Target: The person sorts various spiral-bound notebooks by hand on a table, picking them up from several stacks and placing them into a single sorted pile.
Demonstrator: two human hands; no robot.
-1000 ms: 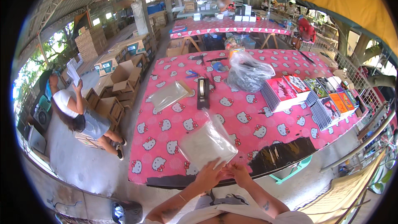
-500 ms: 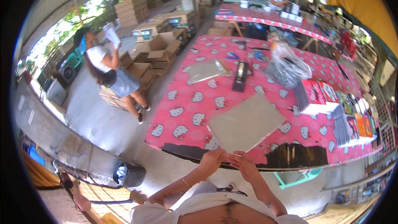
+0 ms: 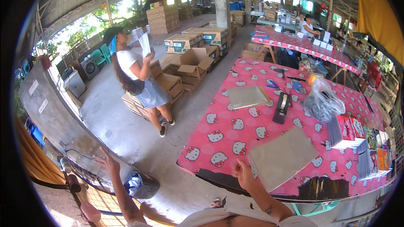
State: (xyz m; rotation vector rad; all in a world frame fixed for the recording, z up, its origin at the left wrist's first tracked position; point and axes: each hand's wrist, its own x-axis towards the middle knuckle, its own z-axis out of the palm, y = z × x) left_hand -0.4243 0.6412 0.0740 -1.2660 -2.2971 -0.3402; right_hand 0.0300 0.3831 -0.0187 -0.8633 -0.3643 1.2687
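Right hand, loosely curled and seemingly empty, hovers at the pink table's near edge, just beside a clear plastic sleeve. Left hand, fingers spread and empty, reaches over open concrete floor. Brown cardboard boxes stand beyond.

Counts: 2 flat clear plastic sleeves on pink table, near one, far one. 1 black tape dispenser. 1 clear plastic bag. 1 scissors, blue handles. Fanned book stacks, approx 3 rows, exact no. unclear. 1 person standing w/ papers. Cardboard boxes many, can't count.
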